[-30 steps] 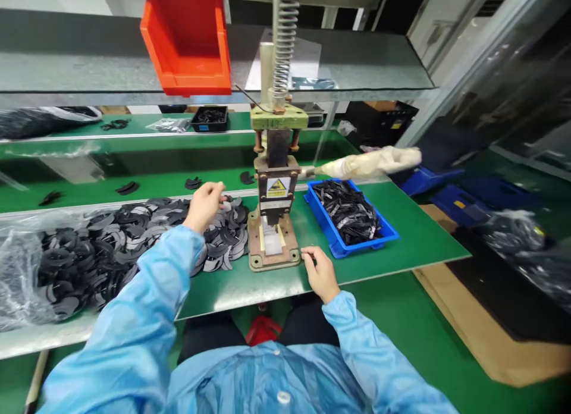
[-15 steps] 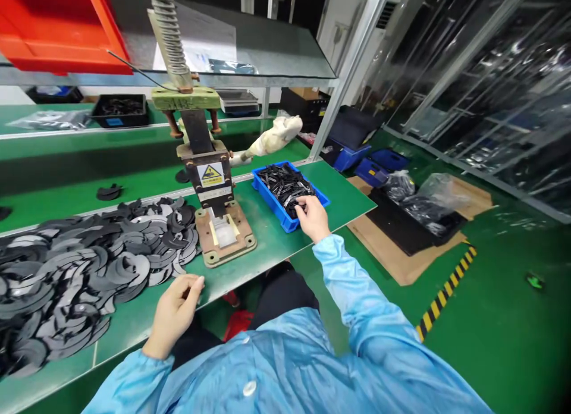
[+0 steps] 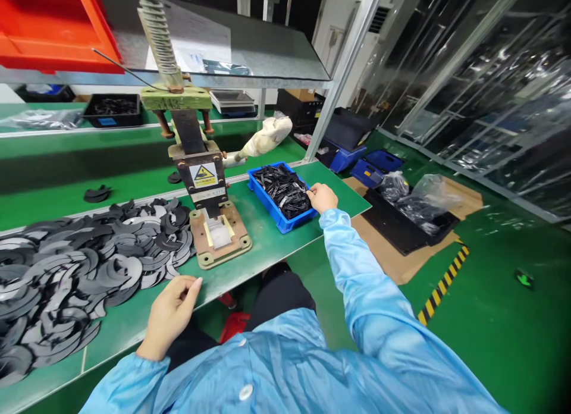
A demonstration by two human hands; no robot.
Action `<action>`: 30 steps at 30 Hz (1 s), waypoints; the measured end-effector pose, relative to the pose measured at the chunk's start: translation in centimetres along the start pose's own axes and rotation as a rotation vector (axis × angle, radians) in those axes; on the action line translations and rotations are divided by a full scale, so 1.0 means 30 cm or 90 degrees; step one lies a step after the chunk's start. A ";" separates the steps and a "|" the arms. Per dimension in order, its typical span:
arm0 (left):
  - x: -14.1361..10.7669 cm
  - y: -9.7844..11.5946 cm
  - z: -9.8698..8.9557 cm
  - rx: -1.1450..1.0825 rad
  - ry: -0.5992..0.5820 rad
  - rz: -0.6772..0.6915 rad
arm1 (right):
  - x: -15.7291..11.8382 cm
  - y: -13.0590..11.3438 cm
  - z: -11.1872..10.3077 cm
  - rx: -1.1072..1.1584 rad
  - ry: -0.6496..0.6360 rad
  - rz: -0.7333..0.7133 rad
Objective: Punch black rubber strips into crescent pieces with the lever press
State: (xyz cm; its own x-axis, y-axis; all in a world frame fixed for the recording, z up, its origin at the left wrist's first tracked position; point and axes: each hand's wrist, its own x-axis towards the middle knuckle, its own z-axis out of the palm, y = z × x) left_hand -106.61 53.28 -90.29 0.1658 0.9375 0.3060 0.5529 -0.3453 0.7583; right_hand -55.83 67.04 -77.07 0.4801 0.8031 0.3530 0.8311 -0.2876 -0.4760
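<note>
At the right end of a blue tray (image 3: 289, 225), my right hand (image 3: 323, 198) has its fingers bent and drawn together over the rim. What they grip, if anything, is hidden. The tray holds many small thin black parts (image 3: 281, 188). My left hand (image 3: 172, 310) rests at the table's front edge, loosely closed with the thumb along the fingers; nothing shows in it. Between the hands stands a hand press (image 3: 203, 170) with a warning label and a cloth-wrapped lever (image 3: 267, 137). A pale block (image 3: 219, 234) sits on its base plate (image 3: 241, 242).
A heap of dark crescent-shaped pieces (image 3: 89, 265) covers the table's left side. Behind are a black bin (image 3: 113, 121) and an orange bin (image 3: 53, 33). On the floor to the right, a black tray (image 3: 392, 232) with plastic bags lies on cardboard (image 3: 397, 271).
My right hand has moved from the black parts to the right end of the blue tray. My left hand has stayed in place. The view has shifted slightly.
</note>
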 end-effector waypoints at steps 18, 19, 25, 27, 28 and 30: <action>0.008 0.246 -0.015 -0.184 0.044 0.040 | -0.715 -0.291 0.101 0.557 -0.135 -0.297; 0.011 0.272 -0.012 -0.194 0.031 0.048 | -0.760 -0.312 0.114 0.589 -0.167 -0.308; 0.013 0.323 -0.001 -0.205 -0.004 0.117 | -0.866 -0.386 0.151 0.649 -0.266 -0.334; 0.009 0.316 0.000 -0.196 0.014 0.142 | -0.871 -0.388 0.160 0.649 -0.268 -0.337; 0.007 0.312 0.000 -0.194 0.022 0.153 | -0.873 -0.387 0.165 0.648 -0.267 -0.340; 0.004 0.307 0.001 -0.196 0.033 0.168 | -0.875 -0.381 0.173 0.649 -0.266 -0.346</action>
State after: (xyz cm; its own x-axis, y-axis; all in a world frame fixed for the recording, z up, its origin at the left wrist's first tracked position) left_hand -101.46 50.20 -83.28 0.2245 0.8138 0.5360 0.2257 -0.5785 0.7838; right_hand -79.37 51.95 -85.07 -0.1434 0.8506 0.5058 0.2055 0.5255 -0.8256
